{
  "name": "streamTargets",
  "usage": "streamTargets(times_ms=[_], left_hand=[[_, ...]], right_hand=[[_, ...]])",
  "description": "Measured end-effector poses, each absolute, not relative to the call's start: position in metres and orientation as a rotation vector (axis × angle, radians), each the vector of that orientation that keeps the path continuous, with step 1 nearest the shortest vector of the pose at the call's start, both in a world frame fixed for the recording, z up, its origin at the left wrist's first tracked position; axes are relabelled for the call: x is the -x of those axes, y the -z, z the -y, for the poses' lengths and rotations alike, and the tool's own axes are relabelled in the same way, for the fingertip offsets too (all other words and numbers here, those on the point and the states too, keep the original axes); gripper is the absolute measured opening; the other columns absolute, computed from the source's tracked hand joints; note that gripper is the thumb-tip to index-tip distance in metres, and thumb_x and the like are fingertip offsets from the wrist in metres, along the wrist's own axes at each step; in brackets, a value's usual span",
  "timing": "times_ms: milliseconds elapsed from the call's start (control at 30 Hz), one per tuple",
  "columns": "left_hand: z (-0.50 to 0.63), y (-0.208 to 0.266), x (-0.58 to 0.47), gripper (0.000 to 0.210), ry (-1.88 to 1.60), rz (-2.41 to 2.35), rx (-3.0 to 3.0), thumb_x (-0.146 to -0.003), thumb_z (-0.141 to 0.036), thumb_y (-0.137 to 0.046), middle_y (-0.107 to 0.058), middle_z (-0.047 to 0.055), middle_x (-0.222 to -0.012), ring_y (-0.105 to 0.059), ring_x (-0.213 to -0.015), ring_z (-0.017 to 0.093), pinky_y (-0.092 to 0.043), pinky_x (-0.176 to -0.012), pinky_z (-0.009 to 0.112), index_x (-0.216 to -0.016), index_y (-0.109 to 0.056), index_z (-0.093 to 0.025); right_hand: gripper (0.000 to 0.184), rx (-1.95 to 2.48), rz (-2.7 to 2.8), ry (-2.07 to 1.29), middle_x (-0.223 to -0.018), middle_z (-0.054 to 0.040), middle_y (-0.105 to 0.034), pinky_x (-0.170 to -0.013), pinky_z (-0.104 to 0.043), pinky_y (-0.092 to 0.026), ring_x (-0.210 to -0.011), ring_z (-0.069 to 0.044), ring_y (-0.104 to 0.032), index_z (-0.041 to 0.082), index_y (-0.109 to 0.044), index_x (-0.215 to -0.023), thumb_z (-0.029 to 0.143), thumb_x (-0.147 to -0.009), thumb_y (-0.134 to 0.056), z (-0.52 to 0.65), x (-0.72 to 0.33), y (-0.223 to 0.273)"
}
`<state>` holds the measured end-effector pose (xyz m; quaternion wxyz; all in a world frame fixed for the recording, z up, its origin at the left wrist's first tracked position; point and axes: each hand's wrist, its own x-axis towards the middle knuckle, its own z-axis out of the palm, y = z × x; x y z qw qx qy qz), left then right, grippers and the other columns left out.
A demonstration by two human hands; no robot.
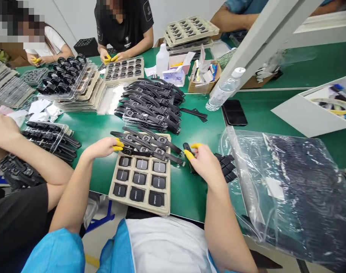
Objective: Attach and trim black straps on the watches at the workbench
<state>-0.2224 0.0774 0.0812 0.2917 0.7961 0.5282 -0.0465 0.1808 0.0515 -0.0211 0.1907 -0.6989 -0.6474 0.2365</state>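
Note:
My left hand [104, 147], with yellow finger cots, is closed at the left end of a black smartwatch [127, 150] on the back part of a beige tray [111, 191]. My right hand [205, 163], also in yellow finger cots, pinches a black watch strap [186, 147] above the green table. Several black smartwatches with straps [146, 138] lie across the tray's back rows. In its front compartments sit dark square pieces [139, 178] with pale print. Beside my right hand is a small pile of black straps [227, 167], partly hidden by the hand.
Behind the tray is a heap of strapped watches [150, 102]. A clear plastic bag of black straps [300, 189] covers the right side. A water bottle [225, 89], a phone [234, 112] and a white box [312, 110] stand beyond. Co-workers sit left and opposite.

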Motion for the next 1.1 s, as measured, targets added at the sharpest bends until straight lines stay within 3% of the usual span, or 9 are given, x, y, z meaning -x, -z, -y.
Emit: streamTargets(times_ms=[167, 267, 467, 600, 733, 833, 1000, 1100], left_hand=[[-0.088, -0.061, 0.228, 0.027, 0.160, -1.519, -1.957, -0.091, -0.038, -0.053, -0.077, 0.007, -0.103, -0.067, -0.087, 0.020, -0.051, -0.078, 0.028, -0.104, -0.068, -0.020], [-0.092, -0.054, 0.225, 0.023, 0.137, -1.547, -1.981, -0.089, -0.034, -0.052, -0.075, 0.005, -0.095, -0.063, -0.081, 0.019, -0.046, -0.074, 0.027, -0.097, -0.067, -0.019], [-0.085, -0.051, 0.228, 0.023, 0.023, -1.630, -2.064, -0.093, -0.035, -0.053, -0.075, 0.006, -0.101, -0.063, -0.092, 0.021, -0.046, -0.091, 0.031, -0.095, -0.071, -0.020], [-0.060, -0.057, 0.225, 0.024, -0.239, -2.027, -2.071, -0.098, -0.034, -0.053, -0.073, 0.009, -0.115, -0.061, -0.111, 0.027, -0.038, -0.114, 0.049, -0.107, -0.071, -0.020], [-0.024, -0.061, 0.176, 0.024, -0.572, -1.848, -2.158, -0.103, -0.031, -0.049, -0.071, 0.010, -0.117, -0.062, -0.113, 0.024, -0.048, -0.102, 0.039, -0.112, -0.068, -0.019], [-0.002, -0.054, 0.118, 0.026, -0.277, -1.415, -2.463, -0.105, -0.031, -0.048, -0.071, 0.011, -0.119, -0.061, -0.112, 0.025, -0.048, -0.098, 0.040, -0.114, -0.069, -0.018], [0.008, -0.035, 0.061, 0.023, 0.158, -1.260, -2.726, -0.098, -0.013, -0.049, -0.069, 0.017, -0.113, -0.059, -0.109, 0.030, -0.044, -0.089, 0.043, -0.100, -0.071, -0.012], [0.005, -0.028, 0.053, 0.019, 0.219, -1.251, -2.801, -0.095, -0.012, -0.051, -0.068, 0.017, -0.101, -0.060, -0.105, 0.032, -0.045, -0.087, 0.045, -0.096, -0.070, -0.011]], right_hand=[[0.031, 2.094, 2.045, -0.673, -0.111, -0.0105, -0.065, -0.065, -0.035, -0.041, -0.083, -0.026, -0.064, 0.021, -0.063, -0.112, 0.045, -0.093, -0.065, -0.054, -0.192, 0.036], [0.029, 2.108, 2.087, -0.654, -0.108, -0.0094, -0.064, -0.063, -0.034, -0.038, -0.081, -0.025, -0.063, 0.021, -0.061, -0.110, 0.042, -0.091, -0.067, -0.053, -0.188, 0.037], [0.015, 2.128, 2.001, -0.642, -0.105, -0.0096, -0.064, -0.066, -0.034, -0.039, -0.085, -0.026, -0.062, 0.022, -0.058, -0.098, 0.035, -0.092, -0.059, -0.056, -0.190, 0.035], [0.018, 2.067, 1.761, -0.520, -0.098, -0.0090, -0.064, -0.071, -0.036, -0.044, -0.082, -0.026, -0.060, 0.022, -0.059, -0.098, 0.035, -0.087, -0.060, -0.058, -0.198, 0.034], [0.026, 1.890, 1.434, -0.598, -0.085, -0.0043, -0.062, -0.075, -0.038, -0.049, -0.070, -0.021, -0.056, 0.020, -0.063, -0.102, 0.040, -0.085, -0.062, -0.060, -0.201, 0.033], [0.033, 1.625, 1.244, -0.652, -0.089, -0.0046, -0.062, -0.074, -0.036, -0.052, -0.070, -0.018, -0.056, 0.018, -0.065, -0.106, 0.044, -0.084, -0.065, -0.061, -0.194, 0.030], [0.042, 1.371, 1.031, -0.685, -0.104, -0.0078, -0.066, -0.064, -0.034, -0.052, -0.071, -0.019, -0.062, 0.022, -0.061, -0.113, 0.053, -0.085, -0.072, -0.055, -0.180, 0.013], [0.043, 1.123, 1.037, -0.883, -0.115, -0.0110, -0.065, -0.069, -0.038, -0.055, -0.089, -0.027, -0.069, 0.025, -0.062, -0.109, 0.057, -0.083, -0.074, -0.048, -0.171, -0.003]])
